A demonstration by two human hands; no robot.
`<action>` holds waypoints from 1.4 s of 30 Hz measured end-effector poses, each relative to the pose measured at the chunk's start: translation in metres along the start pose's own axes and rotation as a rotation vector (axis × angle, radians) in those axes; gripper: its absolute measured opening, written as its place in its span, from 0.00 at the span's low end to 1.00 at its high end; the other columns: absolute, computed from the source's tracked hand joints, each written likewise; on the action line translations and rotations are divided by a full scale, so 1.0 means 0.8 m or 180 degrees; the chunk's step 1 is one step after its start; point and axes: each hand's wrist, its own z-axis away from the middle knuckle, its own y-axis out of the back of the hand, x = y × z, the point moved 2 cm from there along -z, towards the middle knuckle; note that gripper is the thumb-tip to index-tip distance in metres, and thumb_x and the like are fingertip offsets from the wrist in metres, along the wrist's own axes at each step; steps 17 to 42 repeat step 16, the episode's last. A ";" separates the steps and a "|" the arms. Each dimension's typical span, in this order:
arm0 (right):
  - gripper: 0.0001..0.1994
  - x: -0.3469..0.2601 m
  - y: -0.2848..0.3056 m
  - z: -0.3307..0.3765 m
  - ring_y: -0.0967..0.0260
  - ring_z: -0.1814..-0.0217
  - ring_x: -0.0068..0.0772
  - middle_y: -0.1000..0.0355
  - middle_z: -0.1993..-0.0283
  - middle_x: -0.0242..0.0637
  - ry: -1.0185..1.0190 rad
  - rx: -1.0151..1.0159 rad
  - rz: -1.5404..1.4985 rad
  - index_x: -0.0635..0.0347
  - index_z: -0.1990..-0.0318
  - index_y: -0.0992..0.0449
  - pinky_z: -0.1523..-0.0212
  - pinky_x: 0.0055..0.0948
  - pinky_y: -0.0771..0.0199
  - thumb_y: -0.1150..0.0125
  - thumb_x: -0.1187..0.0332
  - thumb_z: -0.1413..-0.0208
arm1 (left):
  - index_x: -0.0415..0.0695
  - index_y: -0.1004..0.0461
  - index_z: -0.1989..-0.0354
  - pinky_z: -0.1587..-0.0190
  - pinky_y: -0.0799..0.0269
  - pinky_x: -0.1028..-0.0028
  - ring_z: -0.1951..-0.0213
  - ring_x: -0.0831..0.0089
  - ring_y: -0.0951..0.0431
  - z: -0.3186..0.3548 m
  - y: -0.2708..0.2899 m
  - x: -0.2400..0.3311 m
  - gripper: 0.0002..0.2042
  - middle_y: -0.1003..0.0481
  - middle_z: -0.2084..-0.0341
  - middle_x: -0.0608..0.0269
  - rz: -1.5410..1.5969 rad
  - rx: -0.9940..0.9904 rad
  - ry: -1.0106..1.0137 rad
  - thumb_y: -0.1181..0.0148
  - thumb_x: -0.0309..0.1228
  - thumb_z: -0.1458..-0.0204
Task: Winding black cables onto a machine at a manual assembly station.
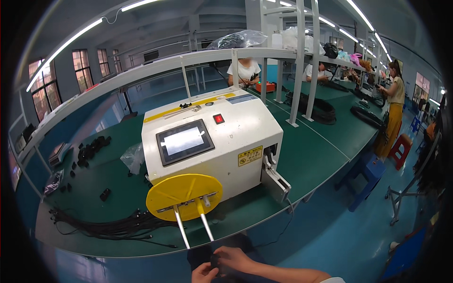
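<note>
Low in the view, just off the table's near edge, my two hands are close together. My left hand (204, 273) has its thumb and fingertips closed on a small black piece (215, 260); its exact kind is too dark to make out. From the other side, the fingers of my right hand (234, 259) close on the same piece. Just beyond them, two metal prongs (204, 221) stick out toward me from the yellow disc (184, 191) of a white winding machine (226, 155). The machine carries a lit screen (184, 141) and a red switch (218, 119).
A bundle of black cables (113, 226) lies left of the disc on the green table (316, 165). Small black parts (92, 150) and a clear plastic bag (133, 158) sit behind it. A metal bracket (276, 181) juts from the machine's right side. Blue stool (365, 174) and co-workers stand farther right.
</note>
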 end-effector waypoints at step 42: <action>0.14 0.008 0.013 -0.006 0.26 0.61 0.41 0.26 0.62 0.42 0.0523 -0.0133 0.0639 0.61 0.55 0.26 0.60 0.31 0.27 0.41 0.75 0.52 | 0.45 0.42 0.43 0.62 0.22 0.69 0.64 0.68 0.24 -0.008 0.008 -0.034 0.22 0.29 0.58 0.52 -0.0239 -0.0012 -0.0061 0.44 0.23 0.46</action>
